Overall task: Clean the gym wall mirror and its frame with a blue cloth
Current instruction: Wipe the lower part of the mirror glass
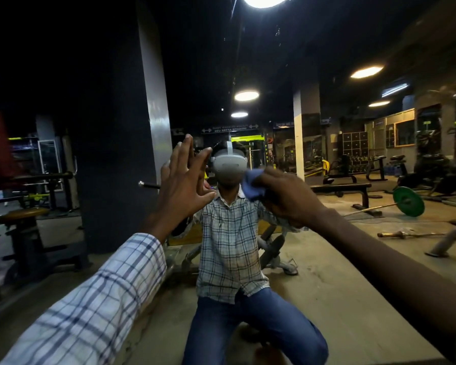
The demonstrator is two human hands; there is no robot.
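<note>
Gripping blue cloth [250, 186] in right hand [287, 198], against mirror [327, 75]

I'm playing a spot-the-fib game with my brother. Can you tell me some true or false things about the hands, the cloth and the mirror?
1. The right hand grips a blue cloth. True.
2. The left hand is curled into a fist. False: its fingers are straight and spread, and it holds nothing.
3. The blue cloth lies on the floor. False: it is held up in front of the mirror, near the reflected headset.
4. A green weight plate shows in the mirror. True.
5. The left sleeve is checked. True.
</note>
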